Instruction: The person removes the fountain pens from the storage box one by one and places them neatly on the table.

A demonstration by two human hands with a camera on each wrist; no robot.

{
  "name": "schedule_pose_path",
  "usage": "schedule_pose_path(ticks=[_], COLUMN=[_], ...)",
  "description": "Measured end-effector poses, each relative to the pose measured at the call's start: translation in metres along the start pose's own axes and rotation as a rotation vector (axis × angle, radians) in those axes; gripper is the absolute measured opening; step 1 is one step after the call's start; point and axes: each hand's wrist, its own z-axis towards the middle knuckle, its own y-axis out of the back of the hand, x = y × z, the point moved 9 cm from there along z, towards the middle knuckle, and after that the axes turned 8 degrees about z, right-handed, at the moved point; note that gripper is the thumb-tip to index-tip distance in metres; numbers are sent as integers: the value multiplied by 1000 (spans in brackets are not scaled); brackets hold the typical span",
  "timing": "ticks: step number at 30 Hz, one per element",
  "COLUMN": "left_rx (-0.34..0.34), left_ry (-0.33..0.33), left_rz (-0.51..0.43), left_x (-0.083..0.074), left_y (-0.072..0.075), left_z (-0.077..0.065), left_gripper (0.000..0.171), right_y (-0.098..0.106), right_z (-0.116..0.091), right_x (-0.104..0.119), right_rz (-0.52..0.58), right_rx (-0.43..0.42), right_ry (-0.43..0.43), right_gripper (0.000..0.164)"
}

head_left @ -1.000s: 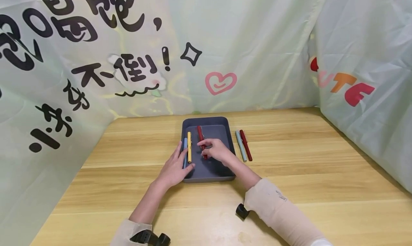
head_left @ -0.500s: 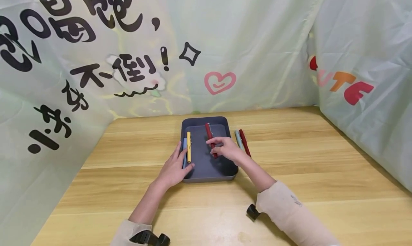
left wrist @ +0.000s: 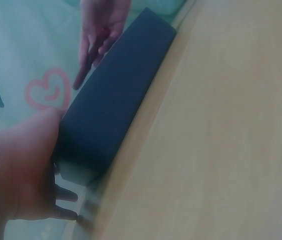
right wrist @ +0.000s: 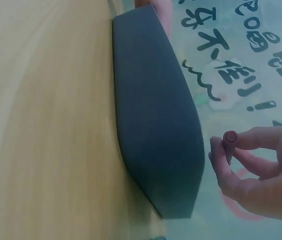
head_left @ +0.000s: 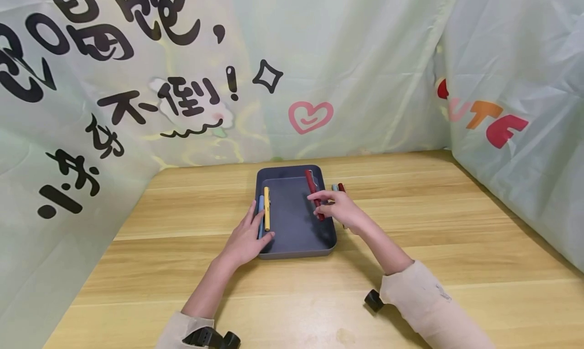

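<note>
Head view: from my remote seat I log the right hand (head_left: 341, 208) over the right side of the dark tray (head_left: 296, 245), forearm angling in from the lower right, wrist slightly bent, palm turned down. Grip is narrow: thumb and fingers pinch a red pen (head_left: 312, 180), its clip end toward the far wall of the tray and the pen leaning a little left. My right wrist feed shows this pen almost end-on between the fingertips, above the rim. Left hand (head_left: 246, 240) lies at the near left of the tray with fingers spread and fairly straight along that side, thumb extended inward over the near left part; no pen is gripped there. I cannot tell from the dim left wrist feed how firmly those fingers bear on the wall. Inside the tray, a yellow pen (head_left: 266, 212) lies lengthwise near the left hand, with a blue pen (head_left: 261, 206) just beside it, against the left side and partly behind the fingers. Right of the tray, on the wooden table (head_left: 433, 227), I note a pale blue pen (head_left: 335, 187) and a second red pen (head_left: 341, 187), both largely hidden by the right hand.
</note>
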Motion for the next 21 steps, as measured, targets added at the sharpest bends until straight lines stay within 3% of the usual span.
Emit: schedule_pose_path(ticks=[21], left_rx=[13], left_ry=[2], left_rz=[0], left_x=[0], left_y=[-1], left_z=[0], left_gripper=[70], right_y=[52], right_z=[-21], right_x=[-10], right_rz=[20], right_rx=[-39], right_ry=[21], right_gripper=[38])
